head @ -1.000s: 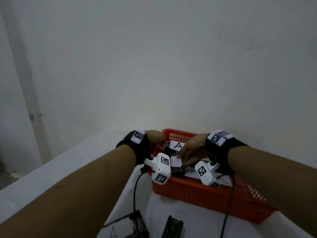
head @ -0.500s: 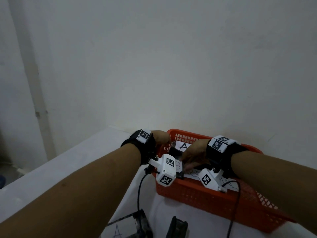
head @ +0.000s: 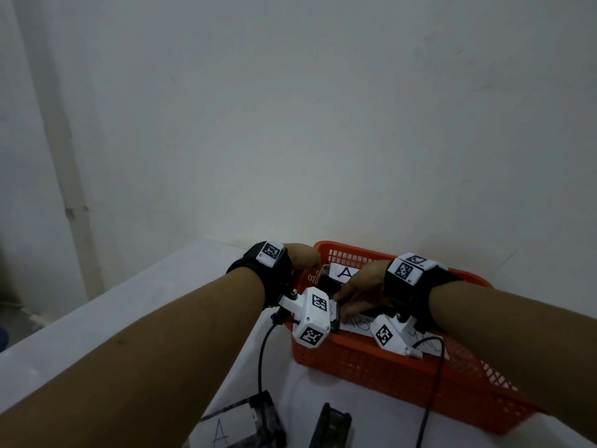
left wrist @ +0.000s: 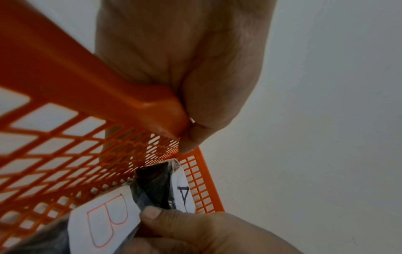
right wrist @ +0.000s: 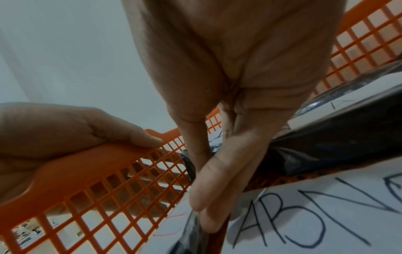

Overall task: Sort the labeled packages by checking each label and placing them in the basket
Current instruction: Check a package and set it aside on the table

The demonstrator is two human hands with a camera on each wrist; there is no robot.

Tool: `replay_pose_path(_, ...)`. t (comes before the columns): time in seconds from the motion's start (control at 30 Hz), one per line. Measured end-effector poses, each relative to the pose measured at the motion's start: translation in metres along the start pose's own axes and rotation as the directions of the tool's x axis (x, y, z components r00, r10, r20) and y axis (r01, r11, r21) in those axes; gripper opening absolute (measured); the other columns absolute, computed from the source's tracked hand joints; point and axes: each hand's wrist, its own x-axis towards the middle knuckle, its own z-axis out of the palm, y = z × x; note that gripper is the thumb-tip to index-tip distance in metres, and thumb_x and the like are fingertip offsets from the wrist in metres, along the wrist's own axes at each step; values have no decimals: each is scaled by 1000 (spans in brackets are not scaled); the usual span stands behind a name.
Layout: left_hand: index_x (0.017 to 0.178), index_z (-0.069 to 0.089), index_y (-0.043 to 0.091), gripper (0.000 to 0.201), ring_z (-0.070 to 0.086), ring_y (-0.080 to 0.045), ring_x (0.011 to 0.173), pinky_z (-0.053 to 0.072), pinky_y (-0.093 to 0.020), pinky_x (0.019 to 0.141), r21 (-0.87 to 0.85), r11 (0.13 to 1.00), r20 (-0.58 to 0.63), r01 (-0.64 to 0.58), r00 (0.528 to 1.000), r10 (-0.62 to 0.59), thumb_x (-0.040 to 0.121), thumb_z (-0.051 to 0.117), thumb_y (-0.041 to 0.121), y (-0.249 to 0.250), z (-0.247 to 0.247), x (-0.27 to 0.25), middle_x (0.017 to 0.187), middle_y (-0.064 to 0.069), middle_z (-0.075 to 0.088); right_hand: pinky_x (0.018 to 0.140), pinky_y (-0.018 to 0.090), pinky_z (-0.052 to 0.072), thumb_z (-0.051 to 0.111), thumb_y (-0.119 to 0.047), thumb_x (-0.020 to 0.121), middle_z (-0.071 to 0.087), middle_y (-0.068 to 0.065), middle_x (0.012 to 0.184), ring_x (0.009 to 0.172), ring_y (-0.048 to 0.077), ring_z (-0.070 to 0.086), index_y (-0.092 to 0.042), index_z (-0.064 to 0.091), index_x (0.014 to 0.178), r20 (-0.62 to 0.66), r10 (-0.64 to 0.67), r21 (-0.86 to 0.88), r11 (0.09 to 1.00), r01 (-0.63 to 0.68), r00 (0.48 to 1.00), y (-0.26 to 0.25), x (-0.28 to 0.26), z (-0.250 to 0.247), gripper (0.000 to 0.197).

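We hold the orange basket (head: 381, 367) steady with our left hand (head: 302, 255), fingers curled over its rim at the far left corner, so it does not slide on the white worktop (head: 97, 315) while we load it. Our right hand (head: 361, 286) reaches inside and pinches the black package marked B (left wrist: 108, 221) between thumb and fingers, settling it down against the mesh wall. Just behind it stands a package labelled A (head: 344, 272), and a large lettered sheet (right wrist: 315, 214) lies on the basket floor beneath our right hand. Two more packages wait on the worktop in front of the basket: one labelled A (head: 235, 426), and a dark one (head: 331, 430) whose label we cannot see.
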Motion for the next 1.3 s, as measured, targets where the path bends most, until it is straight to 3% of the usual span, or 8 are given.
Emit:
replay_pose_path(0.07, 122, 54, 6, 39, 70, -39, 110, 53, -52, 100, 1, 1000, 41, 15, 999, -16, 88, 58, 25, 0, -2, 4, 122, -21, 70, 100, 34, 58, 71, -10, 97, 81, 12, 92, 111, 25, 74, 0, 72, 108, 6, -15, -81, 997, 15, 1000, -2, -1, -2, 15)
replay_pose_path(0.13, 129, 54, 6, 52, 69, -39, 113, 52, -54, 101, 8, 1000, 93, 27, 995, -27, 82, 62, 29, 0, -5, 6, 125, -21, 70, 68, 20, 59, 71, -16, 97, 77, 5, 75, 80, 15, 74, -4, 72, 105, -12, -23, -149, 989, 21, 1000, -6, -8, -4, 14)
replay_pose_path(0.3, 107, 59, 9, 17, 65, -38, 118, 51, -54, 104, 43, 997, -9, -70, 997, 71, 102, 51, 23, 16, -6, -29, 124, -20, 65, 35, 13, 35, 74, -22, 95, 58, -2, 46, 30, 8, 46, -7, 72, 85, -194, -128, -290, 955, 68, 973, -20, -47, -16, 18)
replay_pose_path(0.4, 99, 60, 3, 26, 67, -34, 108, 52, -46, 103, 113, 981, -108, -158, 980, 170, 103, 51, 27, 27, -10, -51, 117, -17, 67, 42, 16, 42, 78, -28, 89, 67, 1, 57, 37, 12, 53, -7, 75, 80, -332, -297, -400, 904, 152, 895, -27, -72, -26, 23)
replay_pose_path(0.57, 136, 56, -3, 49, 58, -33, 121, 48, -39, 102, 410, 886, -230, -217, 915, 331, 104, 53, 35, 32, -11, -103, 139, -18, 59, 70, 35, 58, 75, -35, 92, 79, 5, 96, 78, 18, 71, -16, 75, 99, -358, -547, -496, 798, 342, 757, -22, -128, -21, 20)
replay_pose_path(0.8, 128, 63, 0, 54, 61, -31, 122, 48, -37, 98, 750, 628, -144, -208, 875, 462, 102, 50, 46, -9, 0, -172, 136, -18, 64, 95, 31, 48, 71, -53, 91, 57, 4, 149, 125, 22, 60, -23, 43, 154, -288, -676, -688, 639, 345, 678, 13, -195, 36, 75)
replay_pose_path(0.97, 146, 50, 7, 56, 53, -30, 134, 43, -38, 111, 829, 485, -3, -279, 864, 503, 104, 50, 45, -48, 18, -226, 146, -16, 57, 101, 45, 54, 67, -76, 70, 65, -3, 129, 115, 19, 63, -27, 57, 135, -269, -733, -674, 607, 421, 625, 39, -211, 89, 82)
replay_pose_path(1.3, 161, 24, 11, 86, 32, -23, 152, 29, -34, 123, 863, 456, -9, -218, 895, 446, 97, 58, 56, -131, 0, -248, 166, -7, 31, 122, 45, 36, 82, -49, 80, 32, 2, 168, 153, 22, 33, -21, 24, 164, -87, -659, -709, 568, 418, 748, 70, -204, 165, 106)
